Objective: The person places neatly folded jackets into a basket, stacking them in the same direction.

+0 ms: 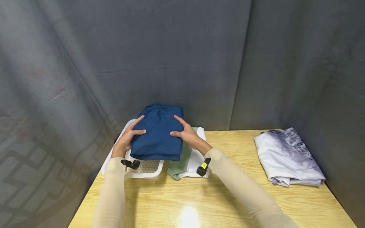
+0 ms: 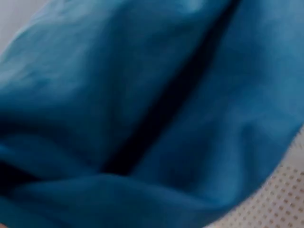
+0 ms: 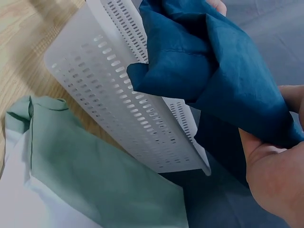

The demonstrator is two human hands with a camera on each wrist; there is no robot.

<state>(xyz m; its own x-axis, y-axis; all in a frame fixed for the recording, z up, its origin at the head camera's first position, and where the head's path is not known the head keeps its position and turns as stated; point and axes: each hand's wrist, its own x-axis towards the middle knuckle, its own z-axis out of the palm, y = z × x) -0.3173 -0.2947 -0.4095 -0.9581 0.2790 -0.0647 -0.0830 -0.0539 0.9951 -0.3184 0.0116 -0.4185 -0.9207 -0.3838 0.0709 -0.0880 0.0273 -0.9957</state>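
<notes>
A folded navy-blue cloth (image 1: 158,136) is held up between both hands, over the right part of a white perforated basket (image 1: 156,174). My left hand (image 1: 125,140) grips its left side, thumb and one finger showing on top. On the opposite side my right hand (image 1: 188,134) holds the edge; the right wrist view shows the thumb (image 3: 259,145) against the fabric. Loose layers of the blue cloth (image 3: 232,80) hang beside the basket wall (image 3: 99,80) in that view. Blue fabric (image 2: 156,95) fills most of the left wrist view, hiding the left fingers.
Against the basket's right side lies a folded green and white cloth (image 1: 186,158). A folded white and grey patterned cloth (image 1: 288,158) sits at the table's right end. The wooden table (image 1: 228,196) backs onto dark grey curtains (image 1: 182,57).
</notes>
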